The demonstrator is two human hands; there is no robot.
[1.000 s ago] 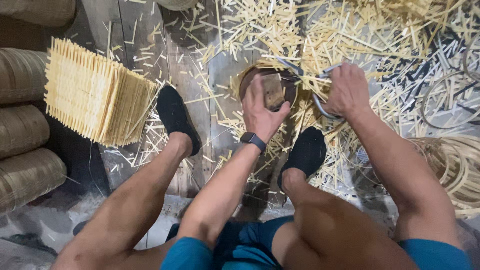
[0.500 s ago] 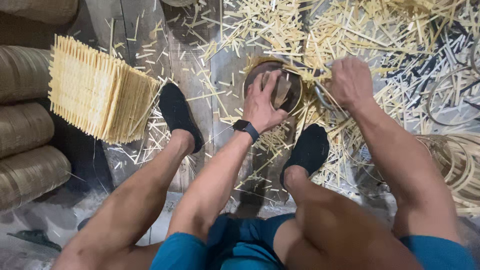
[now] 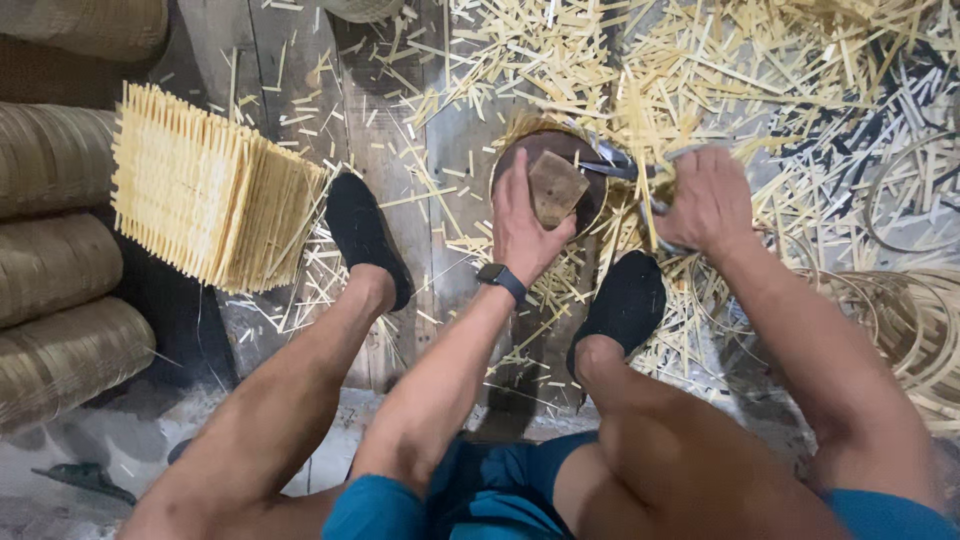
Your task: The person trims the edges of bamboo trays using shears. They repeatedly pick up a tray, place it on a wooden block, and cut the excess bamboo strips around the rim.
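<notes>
Since the earlier frame the left hand (image 3: 522, 225) has slid onto the small wooden block (image 3: 556, 187), fingers grasping it at upper centre atop the round dark stump (image 3: 535, 150). Just right, the right hand (image 3: 708, 200) is clenched around a metal blade (image 3: 612, 162) among bamboo strips (image 3: 800, 90).
</notes>
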